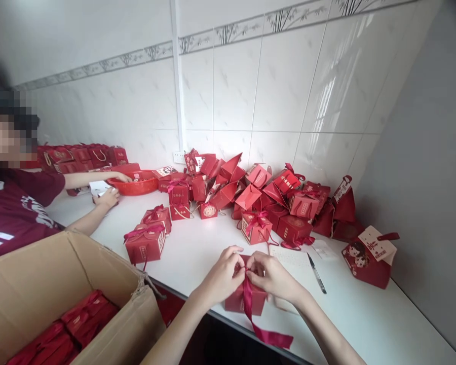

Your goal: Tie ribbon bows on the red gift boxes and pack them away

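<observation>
A small red gift box (233,301) stands at the table's front edge, directly before me. Across its top runs a dark red satin ribbon (248,299), and one long tail of it hangs down the front and trails over the table edge. My left hand (224,274) pinches the ribbon above the lid from the left. From the right, my right hand (269,276) pinches it too, fingertips close to those of the left. The fingers hide the middle of the ribbon, so I cannot see whether it is knotted.
Several red gift boxes (144,248) sit left on the white table (197,248), with a big heap (251,195) along the wall. A pen (316,274) lies on paper at right. A cardboard box (129,309) stands front left. Another person reaches into a red basin (137,186).
</observation>
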Action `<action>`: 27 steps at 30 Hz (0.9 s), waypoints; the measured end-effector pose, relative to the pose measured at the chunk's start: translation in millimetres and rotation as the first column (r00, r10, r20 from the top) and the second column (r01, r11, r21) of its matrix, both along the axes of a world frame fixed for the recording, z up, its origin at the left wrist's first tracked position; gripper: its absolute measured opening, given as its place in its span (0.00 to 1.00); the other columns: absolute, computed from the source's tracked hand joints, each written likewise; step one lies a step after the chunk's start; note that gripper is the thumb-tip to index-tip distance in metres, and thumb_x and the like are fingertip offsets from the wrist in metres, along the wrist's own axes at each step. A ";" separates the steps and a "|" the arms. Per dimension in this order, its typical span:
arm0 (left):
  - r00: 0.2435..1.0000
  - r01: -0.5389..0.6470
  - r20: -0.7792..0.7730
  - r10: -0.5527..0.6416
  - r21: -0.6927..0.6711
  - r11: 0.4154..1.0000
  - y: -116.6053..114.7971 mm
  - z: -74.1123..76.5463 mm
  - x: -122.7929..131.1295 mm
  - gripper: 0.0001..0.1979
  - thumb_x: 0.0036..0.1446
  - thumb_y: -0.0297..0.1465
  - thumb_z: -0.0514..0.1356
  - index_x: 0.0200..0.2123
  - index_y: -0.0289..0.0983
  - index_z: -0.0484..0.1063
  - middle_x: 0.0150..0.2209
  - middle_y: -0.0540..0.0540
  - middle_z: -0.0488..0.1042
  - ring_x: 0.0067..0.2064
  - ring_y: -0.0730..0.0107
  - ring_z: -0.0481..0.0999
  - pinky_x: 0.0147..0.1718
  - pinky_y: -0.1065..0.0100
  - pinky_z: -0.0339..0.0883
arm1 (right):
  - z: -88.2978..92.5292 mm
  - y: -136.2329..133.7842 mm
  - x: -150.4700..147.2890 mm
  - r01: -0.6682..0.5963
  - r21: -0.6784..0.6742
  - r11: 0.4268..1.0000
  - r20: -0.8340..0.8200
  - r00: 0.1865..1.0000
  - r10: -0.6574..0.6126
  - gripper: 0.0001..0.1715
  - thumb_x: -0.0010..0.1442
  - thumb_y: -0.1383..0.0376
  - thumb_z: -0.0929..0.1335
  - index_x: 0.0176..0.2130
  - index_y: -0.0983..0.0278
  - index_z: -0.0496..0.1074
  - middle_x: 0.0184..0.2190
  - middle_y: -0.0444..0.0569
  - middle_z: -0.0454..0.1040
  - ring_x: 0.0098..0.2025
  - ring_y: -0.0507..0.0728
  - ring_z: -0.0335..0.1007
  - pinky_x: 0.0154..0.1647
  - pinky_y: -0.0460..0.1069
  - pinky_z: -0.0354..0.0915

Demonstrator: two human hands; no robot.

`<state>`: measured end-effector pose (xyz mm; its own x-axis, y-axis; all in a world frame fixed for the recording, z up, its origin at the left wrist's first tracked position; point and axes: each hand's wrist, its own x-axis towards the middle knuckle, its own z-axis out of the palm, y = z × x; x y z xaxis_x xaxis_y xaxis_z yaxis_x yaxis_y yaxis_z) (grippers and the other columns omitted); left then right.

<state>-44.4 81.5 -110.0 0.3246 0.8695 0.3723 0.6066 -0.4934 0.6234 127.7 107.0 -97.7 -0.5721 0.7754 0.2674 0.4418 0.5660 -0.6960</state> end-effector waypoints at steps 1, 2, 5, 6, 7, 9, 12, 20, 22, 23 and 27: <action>1.000 -0.012 0.008 0.012 0.011 1.000 -0.3 0.4 0.5 0.05 0.55 0.23 0.51 0.30 0.38 0.62 0.52 0.41 0.63 0.57 0.59 0.64 0.52 0.57 0.63 | 0.6 0.2 -1.4 0.003 0.013 1.000 0.012 1.000 -0.004 0.03 0.50 0.71 0.63 0.29 0.64 0.66 0.24 0.42 0.66 0.25 0.49 0.61 0.27 0.44 0.58; 1.000 -0.025 0.015 0.025 0.018 1.000 -0.8 0.9 1.0 0.05 0.54 0.23 0.52 0.30 0.38 0.62 0.52 0.41 0.63 0.55 0.60 0.65 0.51 0.58 0.64 | 1.1 0.3 -2.6 0.008 0.018 1.000 0.022 1.000 -0.009 0.03 0.50 0.71 0.63 0.28 0.64 0.66 0.23 0.41 0.66 0.24 0.49 0.60 0.26 0.44 0.57; 0.999 -0.052 0.015 0.052 0.002 0.999 -2.9 3.5 2.0 0.06 0.52 0.21 0.52 0.30 0.38 0.62 0.52 0.41 0.63 0.51 0.61 0.69 0.47 0.59 0.67 | 0.9 -0.4 -3.7 0.007 -0.063 0.998 0.009 1.000 -0.007 0.03 0.52 0.70 0.62 0.27 0.64 0.64 0.20 0.40 0.63 0.22 0.48 0.58 0.22 0.43 0.55; 0.999 -0.052 0.004 0.052 -0.014 0.999 -3.4 4.6 2.0 0.06 0.52 0.21 0.53 0.31 0.38 0.62 0.52 0.41 0.63 0.51 0.62 0.69 0.47 0.60 0.67 | 0.1 -0.8 -3.4 0.001 -0.119 0.993 -0.015 1.000 -0.003 0.03 0.52 0.69 0.62 0.27 0.64 0.63 0.20 0.39 0.62 0.21 0.48 0.57 0.20 0.43 0.54; 0.999 -0.047 -0.009 0.047 -0.031 0.998 -3.6 5.7 1.9 0.07 0.51 0.21 0.53 0.31 0.38 0.63 0.52 0.41 0.63 0.52 0.62 0.69 0.47 0.60 0.66 | -1.1 -1.1 -3.0 -0.009 -0.180 0.984 -0.045 0.999 0.001 0.02 0.53 0.68 0.62 0.27 0.64 0.63 0.19 0.39 0.61 0.20 0.48 0.56 0.18 0.42 0.53; 0.999 -0.027 -0.037 0.024 -0.067 0.997 -3.4 7.8 1.1 0.07 0.50 0.21 0.54 0.31 0.39 0.63 0.53 0.42 0.63 0.54 0.61 0.66 0.49 0.60 0.65 | -3.6 -1.0 -2.3 -0.037 -0.294 0.955 -0.102 0.995 0.007 0.03 0.53 0.65 0.62 0.28 0.63 0.62 0.20 0.38 0.59 0.18 0.47 0.53 0.13 0.41 0.51; 0.999 0.003 -0.044 -0.007 -0.094 0.996 -2.1 9.8 0.0 0.07 0.48 0.22 0.55 0.30 0.39 0.63 0.52 0.42 0.64 0.56 0.60 0.64 0.52 0.59 0.62 | -5.5 0.0 -2.1 -0.066 -0.354 0.933 -0.146 0.989 0.015 0.04 0.50 0.65 0.64 0.29 0.64 0.63 0.20 0.37 0.55 0.18 0.46 0.50 0.11 0.40 0.50; 0.997 -0.031 0.070 0.038 -0.092 0.995 -4.0 7.2 2.2 0.05 0.53 0.24 0.50 0.32 0.39 0.61 0.47 0.42 0.65 0.50 0.61 0.69 0.48 0.60 0.64 | -2.3 -2.0 2.8 -0.114 -0.388 0.915 -0.183 0.982 0.044 0.05 0.50 0.65 0.65 0.29 0.63 0.62 0.21 0.37 0.55 0.19 0.46 0.51 0.12 0.40 0.52; 0.995 -0.032 0.090 0.040 -0.088 0.996 -4.5 5.1 2.4 0.06 0.53 0.23 0.49 0.32 0.39 0.61 0.48 0.42 0.65 0.50 0.62 0.68 0.48 0.60 0.63 | -2.6 -3.4 3.3 -0.114 -0.400 0.909 -0.164 0.985 0.051 0.06 0.52 0.63 0.64 0.30 0.63 0.64 0.21 0.38 0.57 0.19 0.47 0.51 0.13 0.41 0.53; 0.995 -0.030 0.091 0.038 -0.084 0.996 -4.5 4.1 2.4 0.06 0.53 0.23 0.49 0.32 0.39 0.61 0.48 0.42 0.65 0.50 0.62 0.68 0.49 0.59 0.63 | -2.7 -4.3 2.9 -0.110 -0.387 0.916 -0.146 0.988 0.057 0.06 0.52 0.62 0.64 0.31 0.64 0.65 0.21 0.38 0.57 0.19 0.47 0.52 0.14 0.42 0.54; 0.994 -0.006 0.105 0.014 -0.077 0.997 -4.1 1.7 1.5 0.07 0.51 0.22 0.51 0.32 0.39 0.62 0.49 0.42 0.65 0.51 0.61 0.67 0.49 0.60 0.63 | -0.7 -8.2 -1.8 -0.087 -0.230 0.969 -0.073 0.995 0.072 0.04 0.51 0.66 0.66 0.28 0.65 0.66 0.20 0.38 0.57 0.23 0.48 0.51 0.22 0.44 0.53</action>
<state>-42.9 77.4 -108.3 0.2783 0.8997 0.3363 0.5404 -0.4362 0.7195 125.9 98.8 -98.4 -0.6221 0.7731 0.1233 0.3523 0.4171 -0.8378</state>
